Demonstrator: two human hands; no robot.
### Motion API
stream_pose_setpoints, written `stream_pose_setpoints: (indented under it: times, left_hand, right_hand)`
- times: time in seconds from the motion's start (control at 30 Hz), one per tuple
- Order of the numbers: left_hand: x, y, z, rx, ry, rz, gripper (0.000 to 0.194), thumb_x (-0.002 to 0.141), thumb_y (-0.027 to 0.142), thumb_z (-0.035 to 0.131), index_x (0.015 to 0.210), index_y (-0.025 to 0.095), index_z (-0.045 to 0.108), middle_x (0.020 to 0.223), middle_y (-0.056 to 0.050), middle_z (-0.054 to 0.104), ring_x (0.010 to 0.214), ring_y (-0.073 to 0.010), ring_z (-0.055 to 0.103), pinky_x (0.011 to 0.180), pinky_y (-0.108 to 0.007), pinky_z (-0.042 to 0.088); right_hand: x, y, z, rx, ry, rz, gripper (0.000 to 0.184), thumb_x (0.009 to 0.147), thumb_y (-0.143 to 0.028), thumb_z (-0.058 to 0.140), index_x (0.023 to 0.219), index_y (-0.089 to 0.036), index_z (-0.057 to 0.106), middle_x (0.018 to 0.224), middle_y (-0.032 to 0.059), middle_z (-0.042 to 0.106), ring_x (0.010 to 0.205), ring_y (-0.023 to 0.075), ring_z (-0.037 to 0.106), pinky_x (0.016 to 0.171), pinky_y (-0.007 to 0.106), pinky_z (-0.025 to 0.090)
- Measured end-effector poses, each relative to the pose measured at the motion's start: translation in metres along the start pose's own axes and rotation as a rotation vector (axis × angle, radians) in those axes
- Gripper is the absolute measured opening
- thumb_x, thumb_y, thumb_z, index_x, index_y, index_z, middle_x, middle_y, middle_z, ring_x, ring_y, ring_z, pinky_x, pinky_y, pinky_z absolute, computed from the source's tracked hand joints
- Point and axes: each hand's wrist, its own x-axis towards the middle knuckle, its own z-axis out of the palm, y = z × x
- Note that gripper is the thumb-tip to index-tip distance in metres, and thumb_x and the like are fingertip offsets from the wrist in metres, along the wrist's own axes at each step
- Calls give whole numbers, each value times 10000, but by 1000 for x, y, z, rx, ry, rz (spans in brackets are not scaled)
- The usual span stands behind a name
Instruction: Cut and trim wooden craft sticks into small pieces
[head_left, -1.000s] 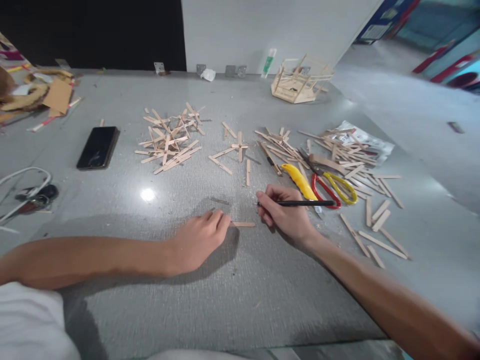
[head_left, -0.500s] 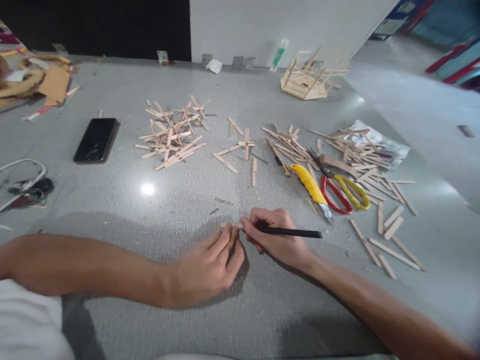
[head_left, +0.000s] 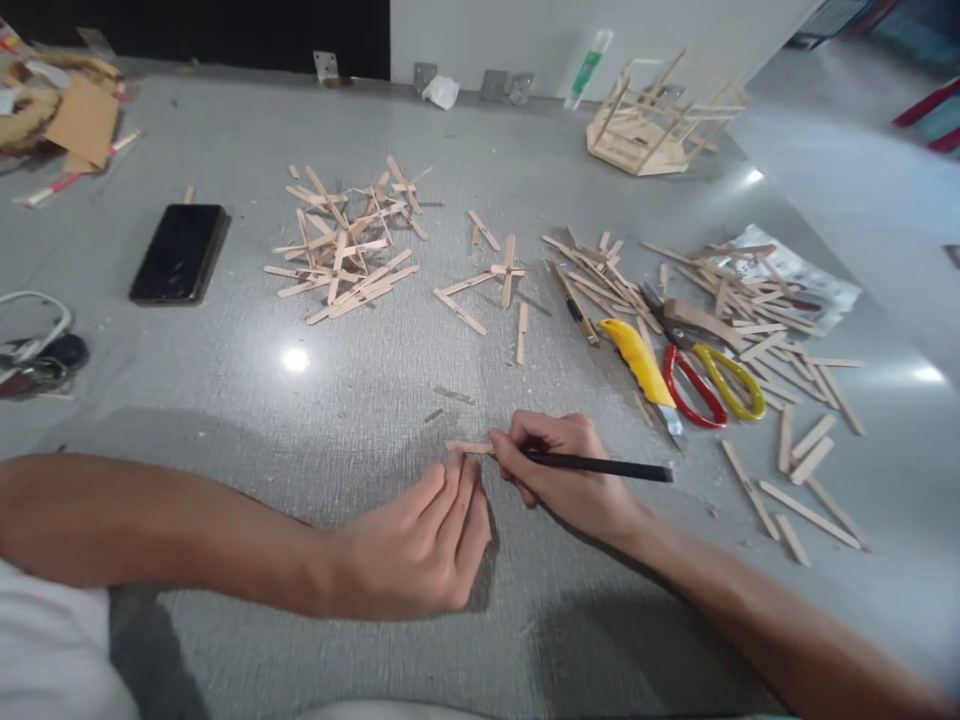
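A short wooden craft stick (head_left: pixel 466 447) lies flat on the grey table (head_left: pixel 315 400) in front of me. My left hand (head_left: pixel 420 540) rests flat with its fingers stretched out, the fingertips pressing on the stick's near side. My right hand (head_left: pixel 559 472) is closed round a thin black pen (head_left: pixel 600 465), whose tip touches the right end of the stick. The pen's shaft points off to the right.
A pile of sticks (head_left: pixel 341 255) lies at centre left, more sticks (head_left: pixel 739 310) at right over a plastic bag. A yellow knife (head_left: pixel 641 362), red and yellow scissors (head_left: pixel 712 385), a black phone (head_left: pixel 178 252), a stick-built frame (head_left: pixel 660 125) and cables (head_left: pixel 34 345) surround them.
My right hand brought the pen from the right to the stick's end. My left hand drew back toward me and flattened over the stick. The view tilted down.
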Motion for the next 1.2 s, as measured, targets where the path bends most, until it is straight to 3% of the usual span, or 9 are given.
stream_pose_setpoints:
  times: [0.2, 0.53, 0.73, 1.2]
  left_hand:
    - [0, 0, 2, 16, -35, 17, 287, 974, 186, 548, 1061, -22, 726, 1075, -227, 772, 1024, -292, 768, 882, -328, 622]
    - [2, -2, -1, 19, -23, 27, 261, 956, 185, 583, 1040, -13, 730, 1044, -210, 782, 991, -284, 777, 845, -314, 620]
    - [2, -1, 2, -14, -59, -18, 246, 965, 178, 547, 1002, 12, 725, 1121, -228, 762, 1077, -311, 748, 831, -336, 599]
    - [4, -2, 2, 51, -83, -15, 223, 973, 160, 525, 995, 42, 713, 1096, -202, 774, 1048, -268, 760, 876, -320, 584]
  right_hand:
    - [0, 2, 2, 23, 0, 13, 395, 979, -349, 633, 625, -202, 536, 397, -74, 506, 344, 59, 451, 401, 189, 369]
    - [1, 1, 1, 39, -6, 21, 387, 975, -350, 638, 632, -201, 543, 400, -71, 511, 340, 64, 463, 396, 190, 373]
    - [2, 0, 2, 41, 4, 8, 406, 986, -354, 614, 619, -201, 527, 398, -74, 491, 335, 58, 451, 395, 187, 369]
    - [1, -1, 2, 31, 12, 0, 412, 988, -366, 612, 619, -199, 539, 402, -72, 486, 339, 59, 445, 393, 192, 357]
